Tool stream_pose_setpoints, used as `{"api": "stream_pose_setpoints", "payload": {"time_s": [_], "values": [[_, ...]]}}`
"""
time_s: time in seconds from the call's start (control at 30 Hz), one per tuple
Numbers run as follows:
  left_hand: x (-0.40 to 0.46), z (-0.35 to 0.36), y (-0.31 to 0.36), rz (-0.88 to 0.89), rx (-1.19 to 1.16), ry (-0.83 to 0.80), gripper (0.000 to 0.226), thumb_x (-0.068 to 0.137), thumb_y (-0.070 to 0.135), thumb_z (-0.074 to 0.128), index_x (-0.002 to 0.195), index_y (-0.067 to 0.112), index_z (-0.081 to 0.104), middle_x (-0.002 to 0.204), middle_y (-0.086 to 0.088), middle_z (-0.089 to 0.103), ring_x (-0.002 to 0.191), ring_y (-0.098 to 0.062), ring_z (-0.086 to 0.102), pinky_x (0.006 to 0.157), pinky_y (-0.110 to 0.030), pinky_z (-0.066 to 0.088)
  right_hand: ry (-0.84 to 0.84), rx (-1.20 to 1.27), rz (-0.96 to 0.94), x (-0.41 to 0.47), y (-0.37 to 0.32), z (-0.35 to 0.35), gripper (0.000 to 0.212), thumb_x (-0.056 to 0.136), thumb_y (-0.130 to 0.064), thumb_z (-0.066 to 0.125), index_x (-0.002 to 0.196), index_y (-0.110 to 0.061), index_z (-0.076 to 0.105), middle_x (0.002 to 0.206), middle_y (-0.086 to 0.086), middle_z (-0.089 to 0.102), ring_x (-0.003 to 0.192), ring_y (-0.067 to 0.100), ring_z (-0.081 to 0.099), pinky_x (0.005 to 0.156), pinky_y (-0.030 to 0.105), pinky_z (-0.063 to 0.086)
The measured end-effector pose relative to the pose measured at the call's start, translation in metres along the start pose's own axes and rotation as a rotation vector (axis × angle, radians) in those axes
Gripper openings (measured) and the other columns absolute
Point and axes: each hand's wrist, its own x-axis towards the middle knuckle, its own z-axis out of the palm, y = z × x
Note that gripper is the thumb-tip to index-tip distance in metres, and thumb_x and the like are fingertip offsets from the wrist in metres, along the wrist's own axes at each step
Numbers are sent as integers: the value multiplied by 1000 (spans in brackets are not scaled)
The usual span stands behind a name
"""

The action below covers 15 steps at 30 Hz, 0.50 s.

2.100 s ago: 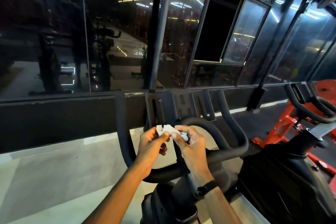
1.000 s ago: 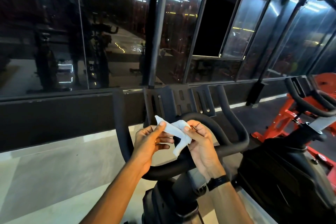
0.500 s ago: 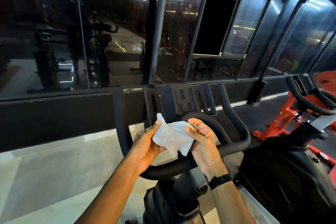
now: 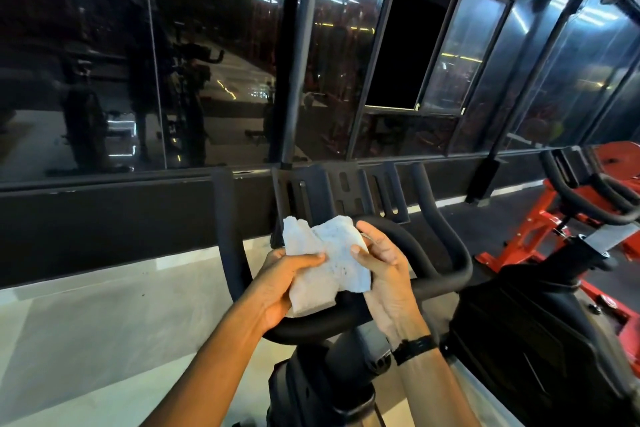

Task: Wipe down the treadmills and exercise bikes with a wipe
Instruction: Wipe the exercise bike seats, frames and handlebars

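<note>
A white wipe (image 4: 329, 262) is spread open between both hands, just above the black handlebars (image 4: 446, 274) of an exercise bike. My left hand (image 4: 282, 282) grips its lower left part, thumb across the front. My right hand (image 4: 382, 263) pinches its right edge with thumb and fingers. A black band sits on my right wrist. The bike's slotted tablet holder (image 4: 341, 191) stands behind the wipe, and its stem (image 4: 332, 374) drops below my arms.
A second exercise bike with a red frame (image 4: 540, 236) and black handlebars (image 4: 585, 191) stands to the right. A black shroud (image 4: 540, 347) fills the lower right. Dark glass panels (image 4: 207, 62) run across the front above a pale floor (image 4: 104, 333).
The wipe went from a small folded wad to an unfolded sheet as both hands pulled it apart. My left hand shifted lower on it.
</note>
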Motion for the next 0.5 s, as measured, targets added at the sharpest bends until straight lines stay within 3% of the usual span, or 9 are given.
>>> {"api": "stream_pose_setpoints", "payload": {"time_s": [0.1, 0.23, 0.33, 0.4, 0.5], "values": [[1, 0, 1, 3, -6, 47, 36, 82, 3, 73, 117, 1, 66, 102, -16, 75, 86, -24, 74, 62, -31, 57, 39, 196, 56, -2, -5, 1, 46, 79, 2, 66, 124, -6, 65, 107, 12, 71, 103, 27, 69, 75, 38, 61], [2, -2, 0, 7, 0, 56, 46, 78, 4, 75, 122, 1, 63, 106, -19, 73, 91, -28, 72, 61, -30, 57, 108, 294, 78, -2, -9, 1, 45, 81, 9, 62, 120, -13, 65, 110, 6, 73, 95, 17, 74, 66, 32, 60], [1, -5, 1, 16, -21, 63, 41, 79, 1, 73, 119, 4, 65, 105, -18, 74, 90, -29, 71, 63, -34, 59, 151, 352, 54, -1, -11, -2, 61, 70, 8, 63, 128, -13, 59, 119, 6, 70, 107, 16, 69, 79, 36, 59], [-1, -5, 1, 10, -25, 59, 41, 79, 1, 73, 119, 5, 65, 105, -18, 74, 90, -30, 71, 65, -35, 59, 180, 397, 47, 1, -15, -5, 65, 75, 12, 59, 135, -13, 53, 123, 6, 68, 106, 15, 67, 83, 34, 57], [-2, -6, 1, 8, -4, 51, 41, 77, 2, 73, 117, 6, 66, 95, -15, 75, 84, -28, 70, 60, -33, 56, 194, 568, 1, 4, -25, -13, 49, 90, 14, 47, 130, -12, 55, 131, 7, 58, 81, 11, 62, 61, 23, 56]]}}
